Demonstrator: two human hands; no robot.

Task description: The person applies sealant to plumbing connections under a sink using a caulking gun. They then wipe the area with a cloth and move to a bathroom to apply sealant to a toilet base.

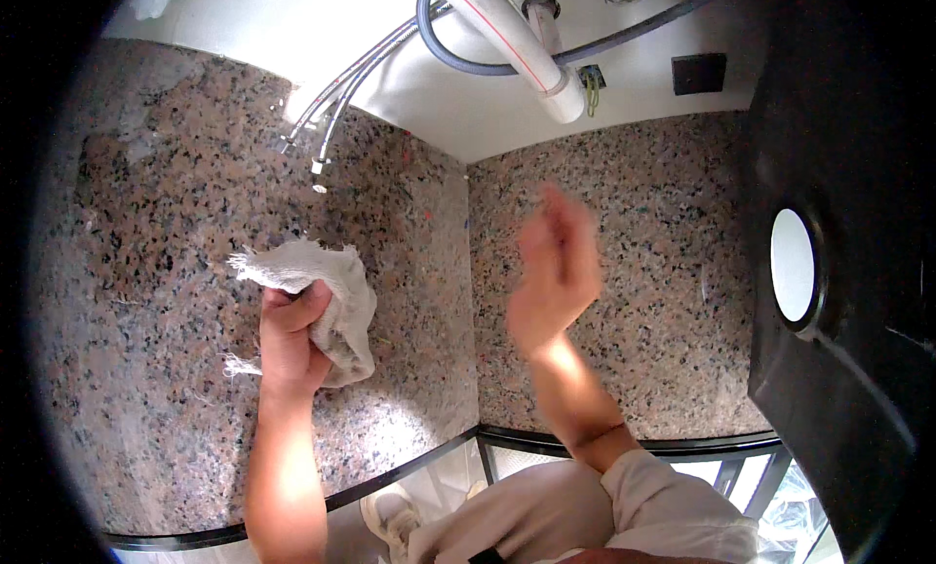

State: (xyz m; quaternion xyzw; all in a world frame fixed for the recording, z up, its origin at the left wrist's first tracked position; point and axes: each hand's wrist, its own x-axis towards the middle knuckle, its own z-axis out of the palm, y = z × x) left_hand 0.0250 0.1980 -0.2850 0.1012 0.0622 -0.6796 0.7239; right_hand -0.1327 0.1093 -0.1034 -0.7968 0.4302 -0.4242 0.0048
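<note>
My left hand [291, 338] is closed around a frayed, off-white cloth rag [341, 301]. The rag is bunched against the speckled granite slab [166, 301], with ragged ends sticking out on both sides of the hand. Over the right part of the granite, my right hand [556, 267] is raised and blurred by motion. Its fingers look loosely apart, and nothing shows in them.
Two braided hoses [351, 81] hang with loose metal ends above the granite. Beside them are a white pipe [512, 42] and a grey hose [468, 67]. A black panel with a round hole [795, 267] stands at the right. A dark frame edge [390, 476] runs along the front.
</note>
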